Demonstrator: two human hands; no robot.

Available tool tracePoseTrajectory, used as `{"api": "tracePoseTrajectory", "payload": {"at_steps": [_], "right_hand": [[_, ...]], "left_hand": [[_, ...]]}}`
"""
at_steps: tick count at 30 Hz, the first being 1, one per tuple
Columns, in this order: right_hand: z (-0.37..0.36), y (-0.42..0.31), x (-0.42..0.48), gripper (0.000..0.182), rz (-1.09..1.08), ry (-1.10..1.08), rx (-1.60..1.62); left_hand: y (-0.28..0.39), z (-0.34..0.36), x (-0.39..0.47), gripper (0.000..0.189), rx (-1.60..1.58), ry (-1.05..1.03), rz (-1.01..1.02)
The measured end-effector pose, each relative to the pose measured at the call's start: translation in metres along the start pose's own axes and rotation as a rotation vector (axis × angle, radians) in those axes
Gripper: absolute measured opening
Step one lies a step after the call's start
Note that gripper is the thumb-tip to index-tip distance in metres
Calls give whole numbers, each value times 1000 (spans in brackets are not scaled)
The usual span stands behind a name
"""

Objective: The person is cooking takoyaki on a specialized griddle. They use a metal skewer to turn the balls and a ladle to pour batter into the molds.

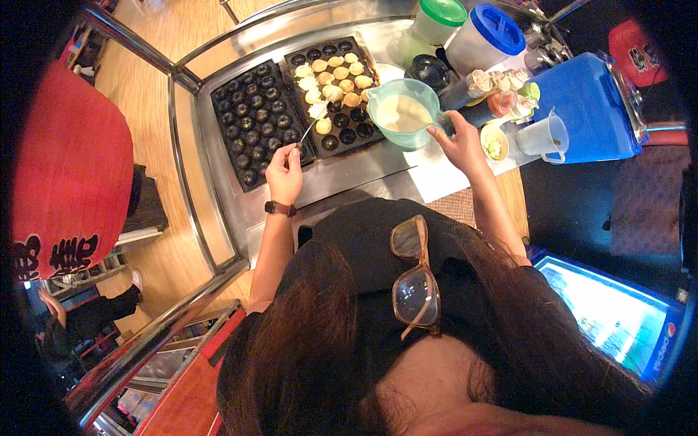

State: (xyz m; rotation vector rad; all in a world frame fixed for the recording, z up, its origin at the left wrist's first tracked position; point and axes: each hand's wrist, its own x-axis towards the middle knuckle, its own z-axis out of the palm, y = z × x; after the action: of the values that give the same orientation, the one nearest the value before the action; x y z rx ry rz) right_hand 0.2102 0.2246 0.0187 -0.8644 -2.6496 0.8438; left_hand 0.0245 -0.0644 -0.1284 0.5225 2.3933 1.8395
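Pinched in the fingers of my left hand (286,173) is a thin metal pick (308,131), its far end among the batter balls in the right-hand takoyaki pan (362,149). Golden and paler balls (347,85) fill many of its wells; some wells near me show dark and bare. My right hand (459,143) grips the handle of a translucent teal mixing jug (404,136). Pale liquid batter (402,113) lies inside, and the jug hangs over the pan's right edge. Beside it on the left, a second dark takoyaki pan (254,122) shows only bare wells.
Right of the pans stand tubs with a green lid (446,11) and a blue lid (499,27), squeeze bottles (499,103), a bowl of chopped greens (494,143), a clear measuring jug (543,136) and a blue cooler box (591,111). A metal-framed guard (188,71) borders the counter.
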Motion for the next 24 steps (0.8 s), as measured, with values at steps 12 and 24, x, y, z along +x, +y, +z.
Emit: {"api": "tracePoseTrajectory", "payload": {"at_steps": [12, 24], "right_hand": [[12, -29, 38, 52, -100, -129, -185], [16, -49, 53, 52, -104, -193, -270]], "left_hand": [[12, 0, 4, 17, -78, 9, -15], [19, 0, 6, 17, -50, 22, -4]]}}
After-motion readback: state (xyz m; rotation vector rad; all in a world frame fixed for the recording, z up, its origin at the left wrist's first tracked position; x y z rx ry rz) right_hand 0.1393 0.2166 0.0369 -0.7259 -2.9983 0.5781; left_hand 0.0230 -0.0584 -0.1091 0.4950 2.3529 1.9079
